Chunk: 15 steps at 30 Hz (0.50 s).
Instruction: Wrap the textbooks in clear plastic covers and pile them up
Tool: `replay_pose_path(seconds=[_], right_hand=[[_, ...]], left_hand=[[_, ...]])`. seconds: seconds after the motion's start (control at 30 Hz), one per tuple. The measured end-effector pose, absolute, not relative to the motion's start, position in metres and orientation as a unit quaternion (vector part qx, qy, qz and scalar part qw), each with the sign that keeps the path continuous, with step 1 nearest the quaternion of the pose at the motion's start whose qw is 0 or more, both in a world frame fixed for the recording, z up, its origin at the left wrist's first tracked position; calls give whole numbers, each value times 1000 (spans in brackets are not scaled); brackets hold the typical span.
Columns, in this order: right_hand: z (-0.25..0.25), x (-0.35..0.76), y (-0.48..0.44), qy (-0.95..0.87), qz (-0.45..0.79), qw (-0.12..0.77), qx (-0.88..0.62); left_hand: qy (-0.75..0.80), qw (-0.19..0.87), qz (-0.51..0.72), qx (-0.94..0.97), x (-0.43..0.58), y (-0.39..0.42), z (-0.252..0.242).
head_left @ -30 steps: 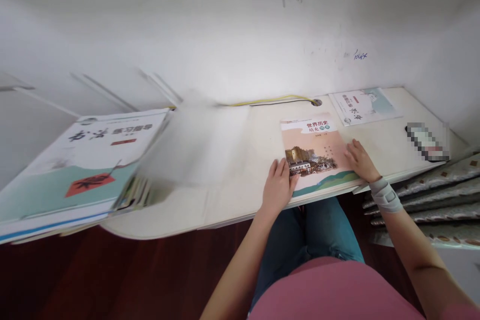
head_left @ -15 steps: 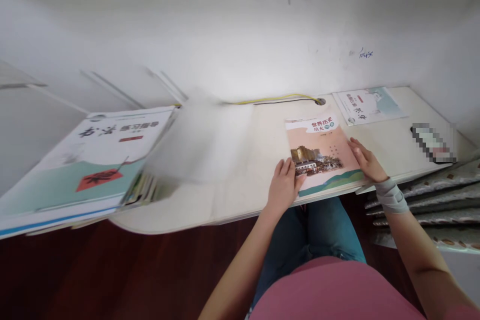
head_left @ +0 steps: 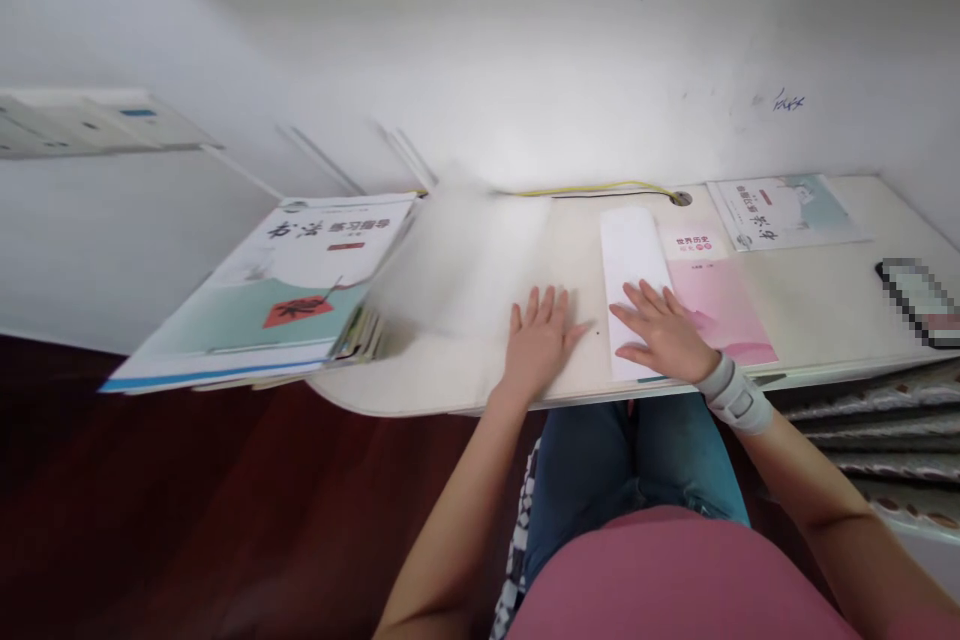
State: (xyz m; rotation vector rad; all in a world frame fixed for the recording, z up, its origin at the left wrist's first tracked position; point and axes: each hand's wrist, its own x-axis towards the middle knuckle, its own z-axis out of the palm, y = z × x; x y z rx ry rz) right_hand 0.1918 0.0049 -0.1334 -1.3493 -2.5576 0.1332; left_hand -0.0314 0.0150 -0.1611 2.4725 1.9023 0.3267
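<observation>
A thin booklet (head_left: 724, 310) with a pink title page lies on the white desktop in front of me. Along its left side is a blank white strip (head_left: 630, 250), apparently the inside of the turned-back front cover. My right hand (head_left: 660, 330), wearing a grey wrist strap (head_left: 739, 398), rests on this strip and the booklet's inner edge, fingers spread. To the left, my left hand (head_left: 538, 345) lies flat with fingers apart, near the desk's front edge, holding nothing. A translucent whitish sheet (head_left: 465, 260) lies beyond and left of it.
At the left, a stack of books (head_left: 300, 290) overhangs the desk (head_left: 405, 380). Another booklet (head_left: 787, 212) lies at the back right, and a blurred-out phone (head_left: 922, 300) at the right edge. A yellow cable (head_left: 600, 188) runs along the wall to a round hole (head_left: 680, 199).
The booklet's illustrated cover has been turned back, showing the pink page. My right hand moved from its right edge onto the white strip; my left hand let go and opened. The view shifted left.
</observation>
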Motion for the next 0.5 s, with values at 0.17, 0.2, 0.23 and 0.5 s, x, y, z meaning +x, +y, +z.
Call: replay_pose_path(seconds=[0.17,0.2,0.23,0.5], right_hand=[[-141,161,5,-878,4,101,-468],[-143,155,6,-878,0,98,-469],[-145,148,7,-878,-2,94,-470],[-156,120,8,-875,-9,69,-478]], left_hand=[[623,6,104,775,-54,12,-170],[623,4,111,774,-53,11,-170],[625,1,116,772,-52,11,-169],[644,7,136,753,-50,10,-163]])
